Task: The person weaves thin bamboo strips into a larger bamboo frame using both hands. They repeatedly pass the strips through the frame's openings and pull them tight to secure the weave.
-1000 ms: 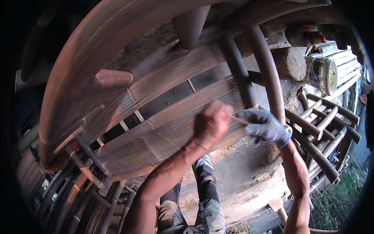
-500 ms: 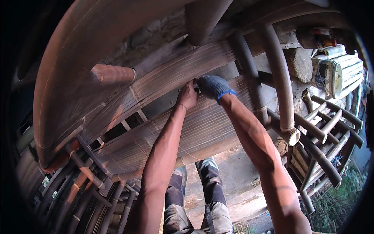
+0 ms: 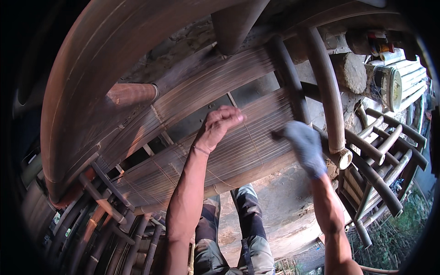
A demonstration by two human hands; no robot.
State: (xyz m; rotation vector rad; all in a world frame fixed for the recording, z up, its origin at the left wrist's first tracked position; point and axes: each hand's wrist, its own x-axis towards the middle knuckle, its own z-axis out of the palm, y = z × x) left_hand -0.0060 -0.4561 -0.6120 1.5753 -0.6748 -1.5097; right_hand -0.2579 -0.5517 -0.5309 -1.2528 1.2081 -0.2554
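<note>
Above the slatted bamboo panel (image 3: 231, 158), my left hand (image 3: 219, 124) stands with its fingers curled in; whether this narrow grip holds anything, I cannot tell. My gloved right hand (image 3: 303, 145) is blurred near the panel's right end, by a dark bamboo post (image 3: 288, 80); its grip cannot be determined. The panel lies before my legs (image 3: 251, 222), a thin cord (image 3: 253, 143) crossing it between both hands.

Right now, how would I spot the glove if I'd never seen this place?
Find the broad panel of slats across the middle. By its right end, the person's right hand wears the glove. It is grey and blurred, while the left hand is bare.
</note>
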